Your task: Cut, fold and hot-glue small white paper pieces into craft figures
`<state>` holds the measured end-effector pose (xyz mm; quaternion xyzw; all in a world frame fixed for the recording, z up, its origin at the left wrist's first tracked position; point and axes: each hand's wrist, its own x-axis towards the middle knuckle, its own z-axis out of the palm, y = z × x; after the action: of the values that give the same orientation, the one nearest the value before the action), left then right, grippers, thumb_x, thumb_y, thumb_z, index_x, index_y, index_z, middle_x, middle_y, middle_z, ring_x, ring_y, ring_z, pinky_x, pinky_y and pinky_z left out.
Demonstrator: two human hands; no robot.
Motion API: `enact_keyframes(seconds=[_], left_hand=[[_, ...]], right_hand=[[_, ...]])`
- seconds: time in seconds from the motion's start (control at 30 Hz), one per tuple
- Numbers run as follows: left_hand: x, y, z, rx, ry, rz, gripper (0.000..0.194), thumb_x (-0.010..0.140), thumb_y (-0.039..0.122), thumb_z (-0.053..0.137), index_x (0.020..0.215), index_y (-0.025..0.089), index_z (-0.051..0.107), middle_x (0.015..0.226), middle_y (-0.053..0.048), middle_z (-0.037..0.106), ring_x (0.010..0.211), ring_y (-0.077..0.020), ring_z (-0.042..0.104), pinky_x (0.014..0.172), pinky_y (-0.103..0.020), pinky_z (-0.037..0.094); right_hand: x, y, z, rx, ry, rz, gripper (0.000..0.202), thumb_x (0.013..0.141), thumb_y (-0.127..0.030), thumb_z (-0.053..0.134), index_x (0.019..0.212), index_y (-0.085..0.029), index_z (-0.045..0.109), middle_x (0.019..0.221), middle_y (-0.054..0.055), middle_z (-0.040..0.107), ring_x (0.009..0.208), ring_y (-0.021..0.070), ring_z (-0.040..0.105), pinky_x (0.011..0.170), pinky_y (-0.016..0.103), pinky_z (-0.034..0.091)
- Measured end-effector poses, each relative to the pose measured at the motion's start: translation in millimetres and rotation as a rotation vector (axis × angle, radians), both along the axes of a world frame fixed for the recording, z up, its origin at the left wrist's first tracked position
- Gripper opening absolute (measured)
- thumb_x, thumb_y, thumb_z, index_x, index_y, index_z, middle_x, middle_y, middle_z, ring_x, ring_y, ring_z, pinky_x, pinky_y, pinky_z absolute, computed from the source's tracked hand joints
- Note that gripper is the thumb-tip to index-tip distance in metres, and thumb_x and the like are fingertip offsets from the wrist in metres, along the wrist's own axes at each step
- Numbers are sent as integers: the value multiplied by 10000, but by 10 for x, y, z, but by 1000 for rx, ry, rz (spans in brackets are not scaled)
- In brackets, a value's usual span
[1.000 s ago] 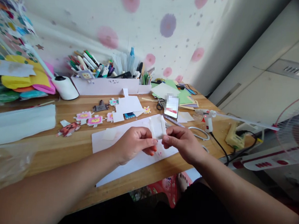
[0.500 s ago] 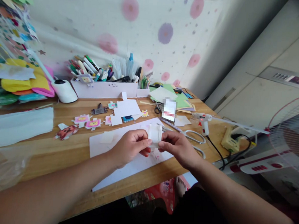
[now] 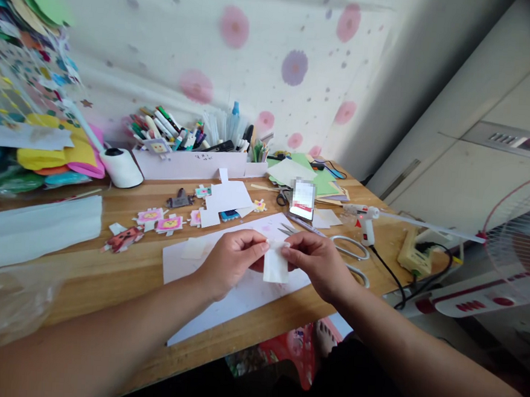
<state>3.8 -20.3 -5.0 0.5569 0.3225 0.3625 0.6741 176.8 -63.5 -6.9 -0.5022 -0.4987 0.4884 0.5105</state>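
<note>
Between my two hands is a small white paper piece [image 3: 276,267], pinched at its upper corners and hanging down. My left hand [image 3: 233,260] is closed on its upper left corner, and my right hand [image 3: 317,262] grips the upper right one. Below them lies a large white sheet [image 3: 211,316] on the wooden table [image 3: 117,291]. Silver scissors [image 3: 350,248] rest beyond my right hand, partly hidden by it. Small paper cutouts [image 3: 169,223] with drawn faces lie to the left of the sheet.
A phone [image 3: 302,198] stands behind my hands. At the right are a glue gun [image 3: 368,227] with its cord, a power strip [image 3: 410,252] and a fan [image 3: 516,234]. A pen box [image 3: 190,166] and a thread cone [image 3: 122,167] line the back.
The white piece was upright above my fingertips and now hangs below them. Both hands have moved to its upper corners. The view has shifted slightly.
</note>
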Motion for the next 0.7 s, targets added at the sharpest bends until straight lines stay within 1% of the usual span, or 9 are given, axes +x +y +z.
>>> enact_keyframes(seconds=[0.1, 0.23, 0.37, 0.43, 0.5, 0.53, 0.6, 0.67, 0.7], left_hand=[[0, -3, -4, 76, 48, 22, 143, 749, 300, 662, 729, 159, 668, 692, 6, 632, 628, -126, 589, 604, -252, 505], [-8, -15, 20, 198, 117, 48, 86, 747, 243, 642, 741, 166, 680, 713, -2, 651, 651, -131, 597, 625, -253, 513], [-15, -19, 22, 215, 126, 54, 63, 751, 215, 630, 727, 164, 658, 712, 2, 643, 653, -124, 597, 621, -243, 512], [-19, -11, 3, 170, 87, 56, 71, 753, 234, 646, 766, 167, 628, 693, 15, 627, 639, -116, 593, 623, -243, 511], [-21, -3, -21, 67, 36, 20, 180, 741, 266, 682, 869, 176, 592, 666, 31, 611, 619, -114, 594, 616, -250, 509], [-20, -3, -31, -6, 18, -18, 250, 733, 288, 698, 920, 179, 573, 679, 28, 615, 621, -120, 605, 612, -259, 510], [-16, -13, -49, -153, 18, -122, 342, 712, 322, 722, 970, 165, 561, 768, -12, 647, 668, -148, 647, 616, -275, 509], [-7, -33, -64, -251, 47, -210, 337, 704, 325, 726, 948, 142, 582, 869, -67, 674, 721, -176, 675, 634, -286, 506], [-3, -43, -71, -272, 63, -236, 312, 710, 316, 718, 931, 135, 594, 879, -81, 685, 723, -178, 680, 643, -287, 504]], right_hand=[[-30, 6, -1, 8, 43, -14, 227, 637, -348, 774, 684, -171, 640, 594, -32, 587, 513, 82, 522, 497, 229, 459], [-56, 11, -25, -4, 107, -34, 216, 627, -315, 780, 717, -174, 642, 560, -46, 569, 500, 80, 517, 488, 223, 460], [-50, 16, -42, -17, 137, -36, 231, 620, -292, 788, 714, -172, 616, 565, -50, 571, 498, 74, 514, 489, 214, 451], [-34, 17, -39, -14, 119, -43, 237, 624, -303, 787, 679, -169, 600, 568, -42, 577, 496, 76, 516, 488, 216, 445], [-24, 14, -32, 2, 103, -89, 254, 615, -318, 791, 657, -171, 588, 550, -45, 566, 484, 79, 512, 481, 221, 440], [-26, 10, -29, 15, 95, -119, 261, 609, -325, 793, 653, -173, 586, 544, -48, 561, 481, 82, 514, 480, 225, 440], [-53, -2, -26, 41, 68, -173, 269, 600, -336, 795, 644, -178, 582, 540, -46, 562, 484, 94, 527, 481, 235, 446], [-97, -14, -23, 58, 28, -198, 266, 608, -347, 785, 629, -181, 578, 537, -39, 571, 490, 107, 544, 481, 245, 451], [-110, -16, -18, 61, 14, -191, 261, 620, -354, 775, 627, -182, 579, 540, -34, 578, 500, 115, 556, 491, 252, 461]])
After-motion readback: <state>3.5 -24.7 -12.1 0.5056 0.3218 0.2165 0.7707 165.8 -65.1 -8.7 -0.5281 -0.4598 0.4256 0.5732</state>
